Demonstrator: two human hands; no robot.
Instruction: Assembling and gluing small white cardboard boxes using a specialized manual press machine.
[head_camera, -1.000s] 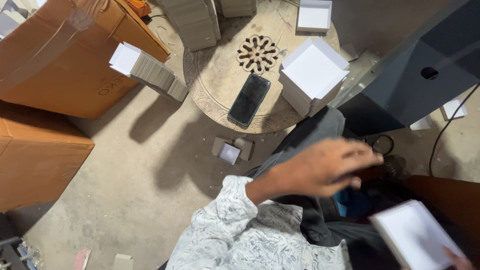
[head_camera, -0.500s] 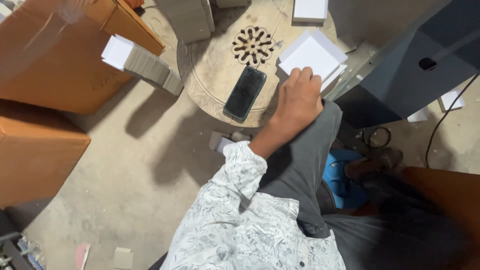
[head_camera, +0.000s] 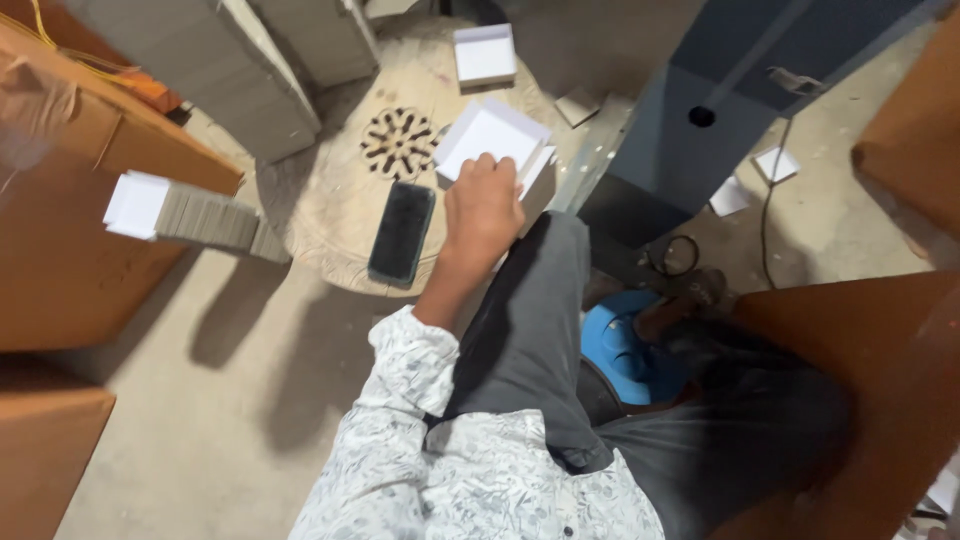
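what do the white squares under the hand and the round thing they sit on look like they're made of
White squares: likely matte paperboard, judging by the flat face, crisp edges and thin stacked layers under the left hand. Round stand: apparently bare, unfinished wood, pale, dusty, with a carved pierced rosette.

The single head-worn camera looks steeply down from above, fairly near, at the round wooden stool (head_camera: 330, 215) and floor.

Soft, even light falls from above and slightly right, leaving the scene moderately bright. The stack of grey cards with a white top (head_camera: 190, 212) throws a blurred shadow onto the grey concrete floor (head_camera: 210, 400). Slight motion blur softens everything; the brown cardboard boxes (head_camera: 60, 250) at the left edge smear most. No harsh glare.
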